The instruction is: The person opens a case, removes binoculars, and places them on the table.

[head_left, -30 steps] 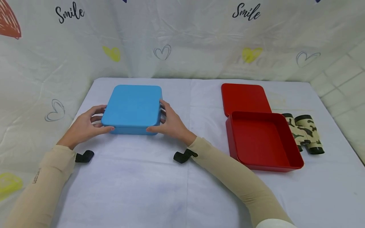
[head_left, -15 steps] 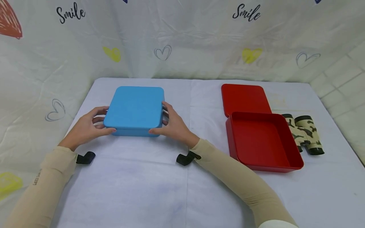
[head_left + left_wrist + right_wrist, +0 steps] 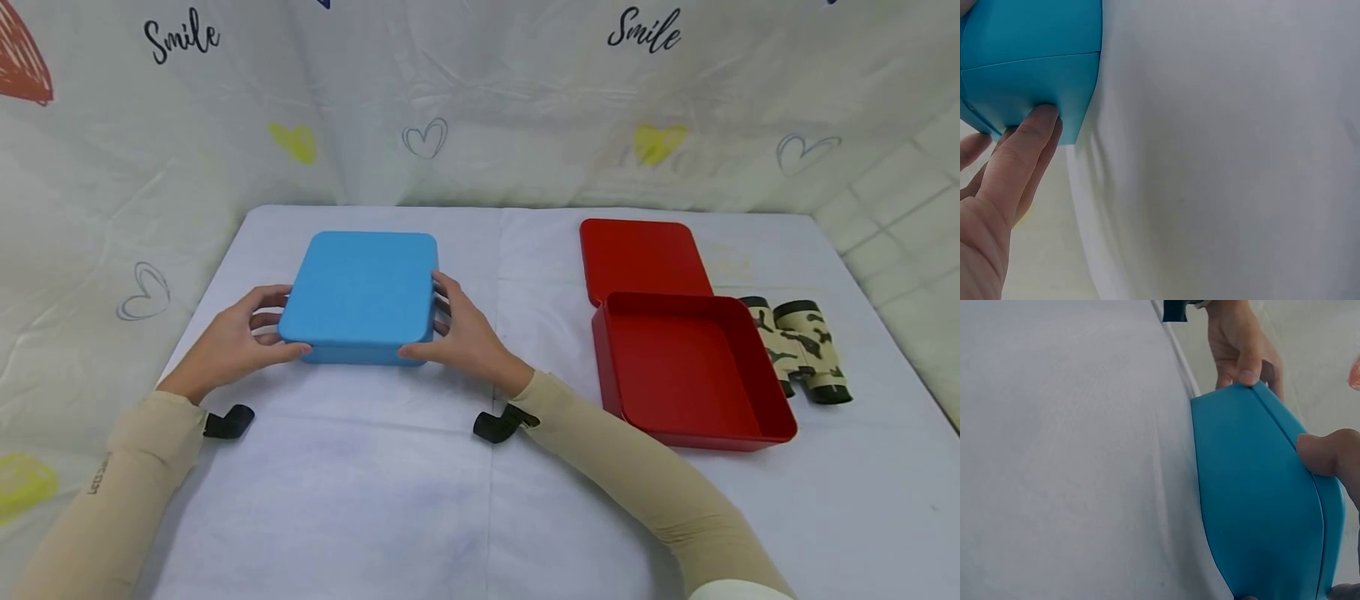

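Observation:
A blue rectangular box with rounded corners (image 3: 360,292) sits at the left of the white table, its lid on. In the head view my left hand (image 3: 234,340) grips its left end, thumb at the near corner and fingers along the side. My right hand (image 3: 474,335) holds the right end in the same way. Seen from the left wrist, fingertips (image 3: 1041,115) press the end wall below the lid seam. The right wrist view has a thumb (image 3: 1316,453) over the seam of the blue box (image 3: 1254,487). Its inside is hidden under the lid.
To the right stands an uncovered red box (image 3: 697,367), nothing in it. Behind it lies a red lid (image 3: 645,257), partly covered by the box in view. Camouflage binoculars (image 3: 813,350) lie beside the red box. A printed white curtain (image 3: 480,83) hangs behind the table (image 3: 375,500).
Both hands have shifted the blue box slightly to the right and nearer, keeping their grip. The red box, red lid and binoculars stay where they were.

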A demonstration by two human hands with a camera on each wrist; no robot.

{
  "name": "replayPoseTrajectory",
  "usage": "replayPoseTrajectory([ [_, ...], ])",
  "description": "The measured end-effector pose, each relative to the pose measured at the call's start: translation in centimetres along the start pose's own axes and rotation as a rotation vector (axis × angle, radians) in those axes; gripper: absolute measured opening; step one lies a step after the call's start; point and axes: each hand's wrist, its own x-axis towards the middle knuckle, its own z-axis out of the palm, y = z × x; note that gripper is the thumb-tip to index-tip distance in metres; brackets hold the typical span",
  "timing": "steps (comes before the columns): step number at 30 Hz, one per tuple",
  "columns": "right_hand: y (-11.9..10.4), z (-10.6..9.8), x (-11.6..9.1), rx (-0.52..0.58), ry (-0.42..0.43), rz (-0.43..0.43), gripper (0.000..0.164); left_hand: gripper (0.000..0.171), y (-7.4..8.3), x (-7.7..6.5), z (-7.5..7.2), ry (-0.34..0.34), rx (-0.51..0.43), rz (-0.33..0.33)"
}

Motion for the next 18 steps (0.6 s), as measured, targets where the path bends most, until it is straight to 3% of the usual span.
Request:
replayPoseTrajectory([
  [18, 0.6, -0.5, -2.0, 0.044, 0.009, -0.013, 0.118, 0.1, 0.6, -0.5, 1.3, -0.008, 0.008, 0.007],
])
